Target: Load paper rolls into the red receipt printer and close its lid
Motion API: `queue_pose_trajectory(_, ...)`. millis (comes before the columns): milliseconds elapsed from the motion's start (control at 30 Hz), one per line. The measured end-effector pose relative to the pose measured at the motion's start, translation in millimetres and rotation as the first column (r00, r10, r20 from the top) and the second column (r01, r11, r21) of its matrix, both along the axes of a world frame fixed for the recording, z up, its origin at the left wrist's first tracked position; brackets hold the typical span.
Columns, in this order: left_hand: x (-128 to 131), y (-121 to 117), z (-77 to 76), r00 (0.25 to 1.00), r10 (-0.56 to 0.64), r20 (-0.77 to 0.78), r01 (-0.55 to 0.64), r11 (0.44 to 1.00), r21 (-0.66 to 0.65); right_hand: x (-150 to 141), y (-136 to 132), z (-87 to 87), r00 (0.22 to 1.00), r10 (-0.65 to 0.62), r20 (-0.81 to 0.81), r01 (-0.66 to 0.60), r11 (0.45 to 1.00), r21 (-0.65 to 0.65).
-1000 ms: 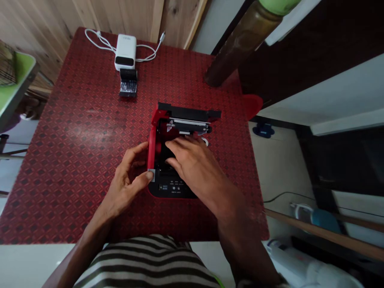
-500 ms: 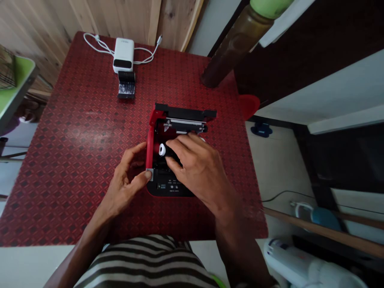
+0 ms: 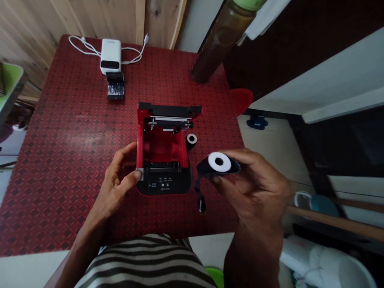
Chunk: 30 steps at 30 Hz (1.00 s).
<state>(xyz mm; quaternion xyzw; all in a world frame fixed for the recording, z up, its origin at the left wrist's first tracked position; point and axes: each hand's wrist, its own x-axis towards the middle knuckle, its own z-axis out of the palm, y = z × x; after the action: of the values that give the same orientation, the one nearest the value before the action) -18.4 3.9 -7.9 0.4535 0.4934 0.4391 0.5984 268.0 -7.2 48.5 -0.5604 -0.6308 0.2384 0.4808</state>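
White power bank [image 3: 110, 54]: lying on the patterned surface [image 3: 81, 160]. Left hand [image 3: 117, 180]: fingers parting loosely, thumb touching the machine's near-left corner. Red-and-black machine [image 3: 164, 176]: standing open, lid rising. Spare roll [image 3: 191, 140]: resting just right of it. Black roll [image 3: 219, 162], white-ended: trailing a strip, right hand's [image 3: 255, 188] fingers gripping it.

I saw all of it through one camera on my head, facing forward and steeply down over the red tabletop [image 3: 75, 172]. My striped clothing [image 3: 147, 264] came in close at the bottom edge, and my left grip [image 3: 118, 180] and right grip [image 3: 258, 184] lay within near view. The wide view looked past the tabletop's far edge to the wooden wall [image 3: 111, 18] ahead and took in the floor [image 3: 270, 148] on the right
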Motion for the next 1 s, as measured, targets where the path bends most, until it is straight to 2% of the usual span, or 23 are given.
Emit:
queue_pose_trajectory(133, 0, 0, -2.2, 1.0, 0.015, -0.007, -0.015, 1.0, 0.023, 1, -28, -35.6, 0.986, -0.076, -0.145, 0.057, 0.989, -0.133)
queue_pose_trajectory(200, -1, 1, -2.9, 1.0, 0.019, -0.011, -0.019, 0.999, 0.03, -1, -35, -46.5, 0.972, -0.11, -0.208, 0.076, 0.983, -0.164)
queue_pose_trajectory(267, -1, 2, -2.8, 0.999, 0.024, -0.021, -0.023, 0.999, 0.038, 0, -39, -51.7, 0.962, -0.162, -0.22, 0.134, 0.982, -0.135)
queue_pose_trajectory(333, -1, 2, -2.3, 0.999, 0.028, -0.034, -0.027, 0.998, 0.05, 4, -41, -53.8, 0.964, -0.202, -0.176, 0.186, 0.977, -0.1)
queue_pose_trajectory(400, -1, 3, -2.2, 0.999, 0.026, -0.042, -0.023, 0.998, 0.06, 7, -42, -56.3, 0.98, -0.19, -0.058, 0.183, 0.977, -0.105)
queue_pose_trajectory(533, -2, 4, -3.5, 0.999, 0.027, -0.042, -0.024, 0.998, 0.063, -1, -46, -69.6, 0.978, -0.015, 0.21, 0.043, 0.991, -0.128)
queue_pose_trajectory(700, -2, 3, -3.5, 0.998, 0.03, -0.047, -0.027, 0.998, 0.057, -14, -50, -83.9, 0.969, 0.029, 0.245, -0.002, 0.994, -0.109)
queue_pose_trajectory(1000, -2, 2, -4.1, 0.998, 0.027, -0.064, -0.022, 0.997, 0.075, -14, -40, -87.8, 0.963, 0.002, 0.269, 0.019, 0.997, -0.075)
